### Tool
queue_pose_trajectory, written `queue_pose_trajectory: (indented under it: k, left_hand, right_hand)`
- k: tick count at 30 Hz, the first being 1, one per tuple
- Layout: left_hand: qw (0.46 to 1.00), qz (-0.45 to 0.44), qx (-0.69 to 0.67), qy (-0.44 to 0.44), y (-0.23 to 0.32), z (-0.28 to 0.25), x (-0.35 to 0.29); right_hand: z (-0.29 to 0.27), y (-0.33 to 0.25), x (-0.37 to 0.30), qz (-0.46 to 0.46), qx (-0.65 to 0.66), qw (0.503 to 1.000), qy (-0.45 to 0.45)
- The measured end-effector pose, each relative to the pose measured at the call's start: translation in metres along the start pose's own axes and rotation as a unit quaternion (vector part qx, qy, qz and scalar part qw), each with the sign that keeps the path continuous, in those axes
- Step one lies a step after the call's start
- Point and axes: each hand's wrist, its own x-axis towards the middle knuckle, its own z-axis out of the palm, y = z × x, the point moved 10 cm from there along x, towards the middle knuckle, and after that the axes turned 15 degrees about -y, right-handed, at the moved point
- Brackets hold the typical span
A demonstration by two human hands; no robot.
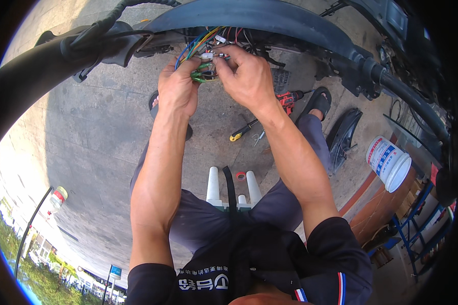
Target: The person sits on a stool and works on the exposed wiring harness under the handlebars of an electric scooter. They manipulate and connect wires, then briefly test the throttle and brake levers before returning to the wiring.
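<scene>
A bundle of coloured wires (201,43) hangs out of a dark scooter body (269,18) above me. My left hand (178,86) grips green connectors (201,73) at the end of the bundle. My right hand (247,73) pinches a small white connector (211,55) just above them, fingertips almost touching the left hand. Both forearms reach up from my lap.
On the paving below lie a yellow-handled screwdriver (241,131), a red drill (289,99), a black panel piece (343,137) and a white bucket (389,162). A white forked part (213,185) rests by my knees. A black handlebar (40,61) crosses upper left. Blue racks (417,223) stand right.
</scene>
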Motion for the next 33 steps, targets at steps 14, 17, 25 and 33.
queue_pose_trajectory:
  k: [14,17,25,33]
  left_hand:
    - [0.999,-0.009,0.05,0.0,0.001,0.0,0.0]
    - [0.999,-0.023,0.023,-0.015,0.002,0.004,-0.001]
    - [0.999,0.014,0.022,-0.031,0.015,0.013,0.001]
    - [0.989,0.041,0.138,-0.043,0.022,0.008,0.007]
  right_hand:
    - [0.005,-0.002,0.002,-0.049,0.042,0.998,-0.016]
    - [0.01,0.005,0.002,-0.006,0.015,0.999,-0.044]
    - [0.007,-0.001,0.002,-0.004,-0.002,0.999,-0.041]
    - [0.004,-0.002,0.001,-0.036,-0.007,0.999,-0.014]
